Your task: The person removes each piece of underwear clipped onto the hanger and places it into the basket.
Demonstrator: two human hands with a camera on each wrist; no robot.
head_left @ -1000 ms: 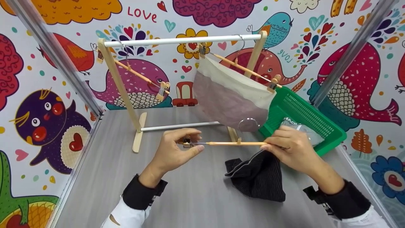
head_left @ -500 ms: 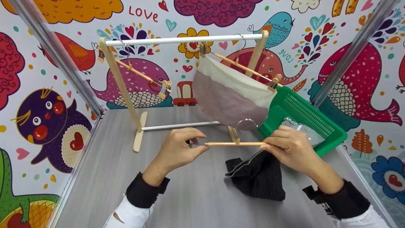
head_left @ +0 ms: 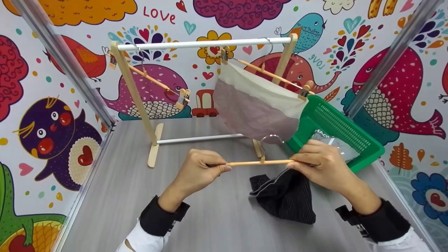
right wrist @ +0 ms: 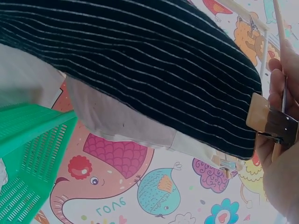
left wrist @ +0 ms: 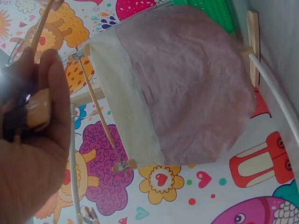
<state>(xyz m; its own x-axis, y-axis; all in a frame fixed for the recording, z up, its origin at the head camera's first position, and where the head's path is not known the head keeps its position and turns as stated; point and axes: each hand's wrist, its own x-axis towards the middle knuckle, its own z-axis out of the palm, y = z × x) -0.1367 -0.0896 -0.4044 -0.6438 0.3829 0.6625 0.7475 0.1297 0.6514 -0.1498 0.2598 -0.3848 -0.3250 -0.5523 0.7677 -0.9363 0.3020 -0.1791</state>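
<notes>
Both hands hold a wooden clip hanger (head_left: 262, 162) level above the table, its metal hook upward. My left hand (head_left: 201, 169) pinches the bar's left end between thumb and fingers. In the left wrist view a wooden clip (left wrist: 39, 109) sits inside that hand. At the bar's other end, my right hand (head_left: 323, 164) grips the hanger. A second clip (right wrist: 273, 119) by the right fingers bites the edge of a black cloth with thin white stripes (right wrist: 140, 70). The cloth hangs folded below the right half of the bar.
Behind stands a wooden rack with a white top rail (head_left: 203, 44). From it hang a bare clip hanger (head_left: 150, 77) and another hanger bearing a cream-and-mauve cloth (head_left: 259, 112). A green basket (head_left: 371, 150) at right holds a clear plastic bag (head_left: 341, 145).
My left fingers have slid right along the hanger and closed over its left end, covering the clip and metal rod. The hanger's left end has dropped slightly; the right hand stays put.
</notes>
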